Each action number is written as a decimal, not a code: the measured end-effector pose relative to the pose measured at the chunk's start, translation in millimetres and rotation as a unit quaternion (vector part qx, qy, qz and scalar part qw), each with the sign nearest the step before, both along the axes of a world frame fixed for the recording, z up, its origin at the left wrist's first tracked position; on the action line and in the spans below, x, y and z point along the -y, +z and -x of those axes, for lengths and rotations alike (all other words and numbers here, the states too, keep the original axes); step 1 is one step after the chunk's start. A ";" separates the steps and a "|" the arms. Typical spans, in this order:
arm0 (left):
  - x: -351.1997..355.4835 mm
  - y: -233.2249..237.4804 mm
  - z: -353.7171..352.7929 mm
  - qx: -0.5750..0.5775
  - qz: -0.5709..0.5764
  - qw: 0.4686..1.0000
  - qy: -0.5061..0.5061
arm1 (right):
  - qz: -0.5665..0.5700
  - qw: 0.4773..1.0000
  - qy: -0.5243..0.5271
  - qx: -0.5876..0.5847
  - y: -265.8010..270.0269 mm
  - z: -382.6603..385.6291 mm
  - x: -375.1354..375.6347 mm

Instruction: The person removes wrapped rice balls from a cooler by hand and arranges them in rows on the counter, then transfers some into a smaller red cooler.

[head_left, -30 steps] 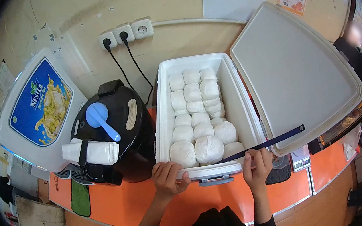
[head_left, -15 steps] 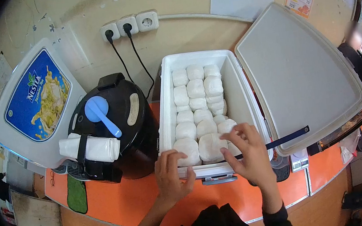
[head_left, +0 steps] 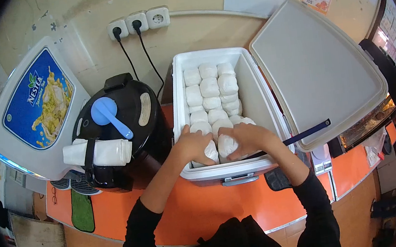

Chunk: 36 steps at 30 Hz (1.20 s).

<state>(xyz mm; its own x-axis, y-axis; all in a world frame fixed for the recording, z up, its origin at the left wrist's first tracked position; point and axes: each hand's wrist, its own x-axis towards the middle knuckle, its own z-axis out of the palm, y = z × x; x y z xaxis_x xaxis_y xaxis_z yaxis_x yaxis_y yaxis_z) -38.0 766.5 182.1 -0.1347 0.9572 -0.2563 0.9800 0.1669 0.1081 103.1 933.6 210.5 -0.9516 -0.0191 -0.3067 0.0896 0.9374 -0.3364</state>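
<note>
Two hands are down inside the open white cooler box, which sits on the orange counter at 12 o'clock from you. Your left hand has its fingers curled closed over the near-left bundle, a white wrapped packet at the box's front row. Your right hand is just beside it at 1 o'clock, fingers folded round the near-middle bundle. The two packets touch each other between your hands. Behind them, toward 12 o'clock, more white wrapped bundles fill the box in three tight rows up to its far wall. The cooler lid stands swung open at 2 o'clock, and a dark blue strap runs from the lid's near edge to the box past your right wrist. At 10 o'clock a black rice cooker stands just beside the box, with a blue rice scoop lying on its lid and a roll of white bags tucked under its handle. Further out at 10 o'clock is a Nestea drink dispenser. Wall sockets at 11 o'clock carry two black plugs.
</note>
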 end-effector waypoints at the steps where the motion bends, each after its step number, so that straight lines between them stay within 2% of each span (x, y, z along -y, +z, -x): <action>1: 0.4 1.7 -1.1 -0.002 0.010 1.000 0.007 | 0.030 0.999 -0.003 -0.036 10.7 -5.5 -2.3; 2: 1.2 3.3 -3.4 -0.003 0.020 1.000 0.017 | 0.033 0.999 -0.008 -0.031 18.7 -13.3 -3.1; 4: 1.3 5.9 -5.3 -0.019 0.035 0.999 0.015 | 0.100 0.970 -0.034 -0.219 35.0 -29.7 -8.1; 5: 3.4 6.3 -4.7 -0.002 0.018 1.000 0.006 | 0.100 0.970 -0.036 -0.218 47.5 -41.6 -6.6; 7: 5.6 10.2 -5.4 0.016 -0.002 1.000 -0.002 | 0.196 0.931 -0.097 -0.291 72.3 -67.7 -2.0; 8: 6.1 14.9 -6.8 0.029 0.004 1.000 0.001 | 0.194 0.932 -0.097 -0.291 76.8 -80.8 1.7; 9: 6.3 19.9 -8.3 0.041 0.009 0.999 0.004 | 0.353 0.867 -0.131 -0.327 77.3 -96.7 7.8; 10: 6.8 25.7 -10.1 0.041 0.007 0.999 0.003 | 0.501 0.773 -0.160 -0.353 73.8 -111.9 12.1; 11: 8.1 31.0 -12.7 0.084 -0.021 0.996 0.027 | 0.500 0.774 -0.162 -0.354 65.6 -126.7 12.3; 13: 6.6 26.9 -11.1 0.131 -0.046 0.989 0.049 | 0.670 0.660 -0.088 -0.328 43.6 -154.6 12.2; 14: 4.0 17.1 -3.7 0.223 -0.203 0.953 0.006 | 0.715 0.628 -0.053 -0.304 34.8 -164.5 15.4; 15: 4.3 17.7 -2.4 0.306 -0.352 0.884 -0.037 | 0.759 0.582 -0.056 -0.287 18.4 -174.9 17.5; 16: 9.3 19.6 -3.2 0.304 -0.352 0.884 -0.039 | 0.799 0.534 -0.056 -0.270 0.3 -184.0 18.9; 17: 18.1 32.9 -10.1 0.526 -0.364 0.768 0.007 | 0.799 0.533 -0.054 -0.273 -14.6 -192.4 22.2; 18: 25.3 42.9 -15.8 0.714 -0.351 0.604 0.053 | 0.827 0.497 -0.088 -0.248 -29.0 -200.1 26.4; 19: 30.4 47.4 -19.9 0.771 -0.372 0.516 0.034 | 0.853 0.458 -0.120 -0.222 -41.6 -206.9 30.8; 20: 35.3 50.3 -23.7 0.819 -0.388 0.423 0.014 | 0.853 0.455 -0.117 -0.225 -53.6 -211.2 35.5; 21: 41.7 50.4 -29.1 0.866 -0.377 0.329 0.022 | 0.856 0.433 -0.156 -0.235 -64.4 -213.8 41.6; 22: 47.3 50.7 -38.5 0.865 -0.376 0.332 0.023 | 0.858 0.409 -0.195 -0.242 -69.4 -215.0 48.3; 23: 53.1 51.0 -49.2 0.864 -0.397 0.305 0.044 | 0.874 0.371 -0.196 -0.244 -69.1 -214.6 56.0; 24: 60.0 49.4 -59.0 0.863 -0.418 0.276 0.065 | 0.876 0.370 -0.193 -0.243 -79.7 -218.4 58.2; 26: 78.2 39.2 -74.1 0.844 -0.438 0.299 0.080 | 0.876 0.367 -0.192 -0.246 -108.1 -225.3 59.5; 27: 87.7 35.6 -82.2 0.845 -0.419 0.328 0.057 | 0.858 0.393 -0.232 -0.237 -107.6 -227.2 61.9; 28: 96.7 31.6 -91.7 0.845 -0.399 0.355 0.035 | 0.858 0.393 -0.232 -0.235 -113.2 -230.0 62.9; 30: 111.6 24.7 -116.3 0.849 -0.359 0.387 0.034 | 0.794 0.462 -0.344 -0.195 -128.7 -236.2 62.9; 32: 126.7 20.5 -138.9 0.793 -0.350 0.493 0.070 | 0.771 0.478 -0.381 -0.176 -136.9 -238.2 61.5; 34: 134.9 0.3 -149.8 0.704 -0.303 0.630 0.124 | 0.634 0.607 -0.455 -0.151 -151.9 -239.4 58.8; 35: 134.0 -15.7 -156.7 0.706 -0.298 0.631 0.123 | 0.605 0.621 -0.481 -0.133 -154.3 -238.8 59.0; 36: 128.8 -36.2 -164.0 0.674 -0.264 0.666 0.178 | 0.606 0.616 -0.485 -0.135 -161.8 -239.0 59.5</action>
<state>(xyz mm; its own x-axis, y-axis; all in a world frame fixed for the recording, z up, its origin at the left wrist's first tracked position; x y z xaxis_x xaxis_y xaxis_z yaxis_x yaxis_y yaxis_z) 125.9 637.8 145.9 -0.3660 0.9305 -0.0145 -0.1597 -0.0475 0.9860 342.2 874.2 48.6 -0.7090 0.5392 -0.4546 0.1971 -0.4674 -0.8618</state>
